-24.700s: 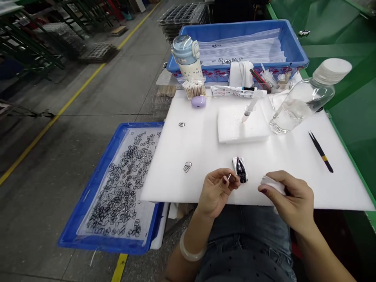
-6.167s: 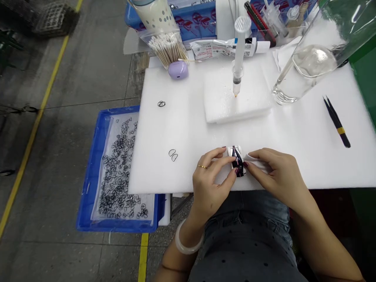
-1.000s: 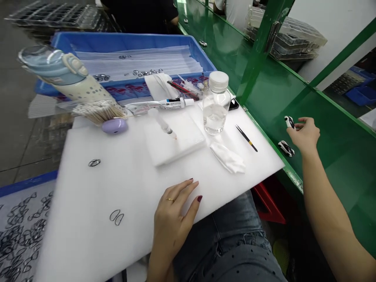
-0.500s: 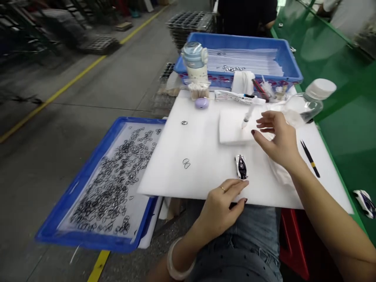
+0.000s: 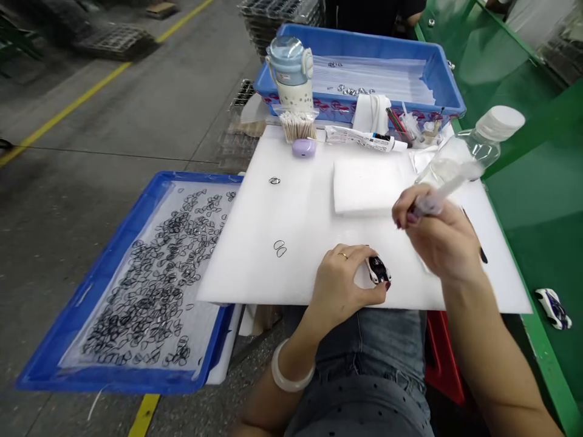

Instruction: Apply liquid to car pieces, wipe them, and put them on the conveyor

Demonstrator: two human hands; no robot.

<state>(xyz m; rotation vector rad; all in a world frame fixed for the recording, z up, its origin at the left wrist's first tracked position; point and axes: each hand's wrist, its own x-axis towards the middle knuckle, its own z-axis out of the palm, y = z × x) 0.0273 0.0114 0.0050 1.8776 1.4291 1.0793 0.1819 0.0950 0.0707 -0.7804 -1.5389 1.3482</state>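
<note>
Near the front edge of the white work board [image 5: 310, 267], my left hand [image 5: 344, 279] grips a small white and black toy car [image 5: 378, 269] between thumb and fingers. My right hand [image 5: 437, 233] is raised over the right part of the board, its fingers closed round a syringe [image 5: 439, 197] that is blurred by motion. Behind and left of that hand lies a white foam pad [image 5: 367, 185]. Two thin dark rings [image 5: 280, 248] rest on the board left of the car, and more rings [image 5: 274, 181] lie farther back. Tweezers [image 5: 483, 255] are partly hidden behind my right forearm.
A blue tray [image 5: 159, 373] of many dark rings is at the left. Along the back stand a cup [image 5: 289, 76], cotton swabs [image 5: 297, 125], a purple case [image 5: 303, 148], a tube [image 5: 359, 138] and a blue bin [image 5: 364, 39]. A bottle [image 5: 483, 142] stands right; another car [image 5: 552, 308] lies beyond.
My right hand has picked up the syringe from the foam pad and lifted it, closing round it. My left hand has taken hold of the toy car, which is now turned slightly. The view has shifted.
</note>
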